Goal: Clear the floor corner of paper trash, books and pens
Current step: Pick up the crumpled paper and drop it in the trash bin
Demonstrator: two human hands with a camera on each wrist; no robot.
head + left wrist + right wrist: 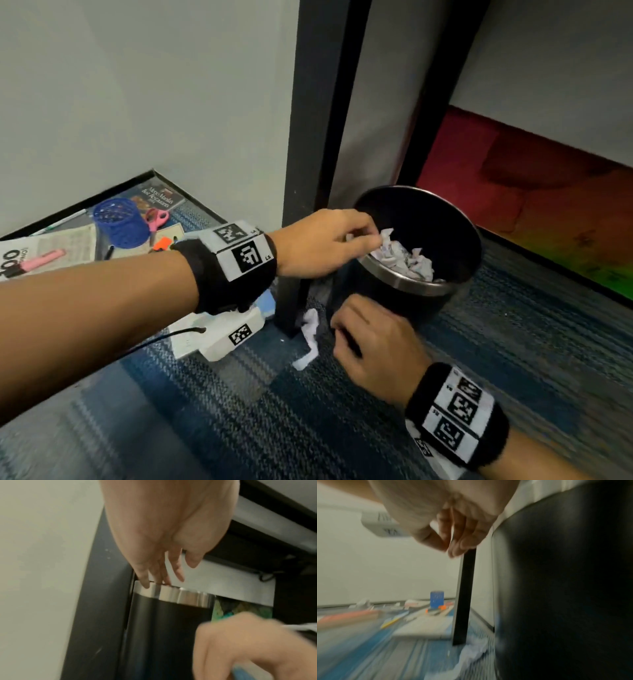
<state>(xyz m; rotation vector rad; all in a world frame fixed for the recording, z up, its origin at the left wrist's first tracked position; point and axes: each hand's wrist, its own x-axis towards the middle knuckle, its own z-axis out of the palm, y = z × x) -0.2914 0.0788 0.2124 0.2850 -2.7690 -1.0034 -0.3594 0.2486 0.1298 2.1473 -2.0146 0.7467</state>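
A black bin with a steel rim stands on the carpet beside a black table leg. Crumpled paper lies inside it. My left hand hovers over the bin's near rim. In the left wrist view its fingers hang straight above the bin and hold nothing. A crumpled white paper lies on the floor at the foot of the leg. My right hand is low beside it. In the blurred right wrist view its thumb and fingertips meet above that paper, with nothing seen between them.
In the wall corner to the left lie a book, a newspaper, a blue mesh pen cup, pink scissors, a pink highlighter and an orange marker. A red and green surface lies behind the bin.
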